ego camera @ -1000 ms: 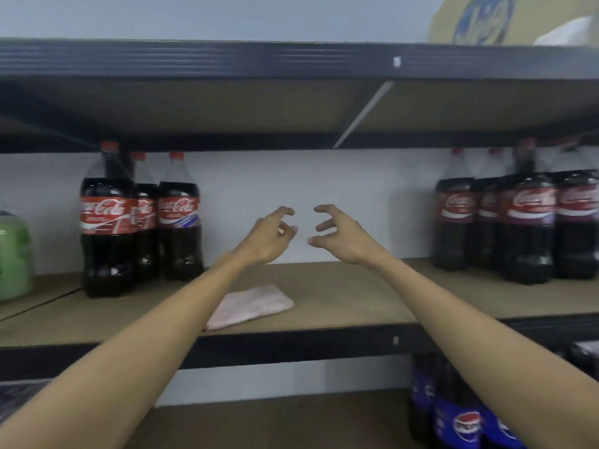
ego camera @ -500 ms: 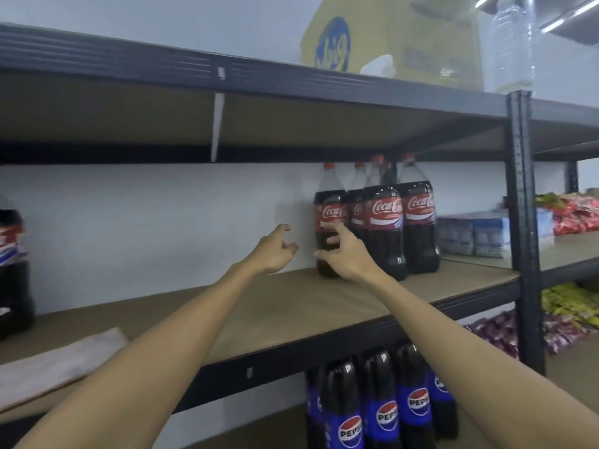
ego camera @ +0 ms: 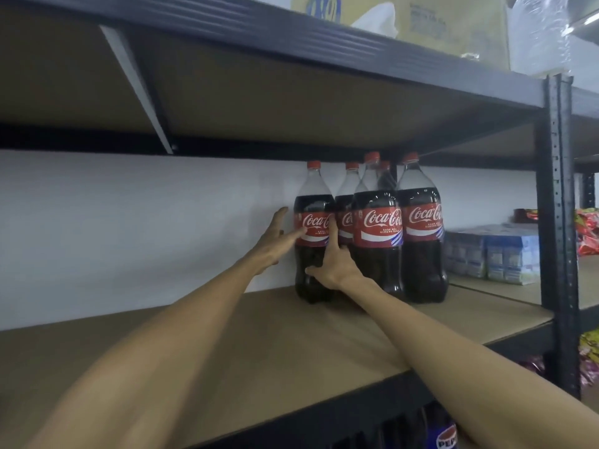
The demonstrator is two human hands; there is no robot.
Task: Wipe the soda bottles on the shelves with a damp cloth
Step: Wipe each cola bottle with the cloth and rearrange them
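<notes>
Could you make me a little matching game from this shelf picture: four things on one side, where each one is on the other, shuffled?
1. leftmost Coca-Cola bottle
2. Pepsi bottle
3. yellow box
4. pack of small blue cartons

A. on the top shelf
B. next bay, right of the post
C. touched by the left hand and right hand
D. below the middle shelf

Pairs: 1-C, 2-D, 3-A, 4-B

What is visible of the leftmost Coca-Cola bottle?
The leftmost Coca-Cola bottle is clear plastic, red-capped, with dark soda to its shoulder and a red label. It stands upright on the brown shelf, beside the other bottles. The left hand touches its label with straight fingers; the right hand clasps its right side, thumb across the front.
</notes>
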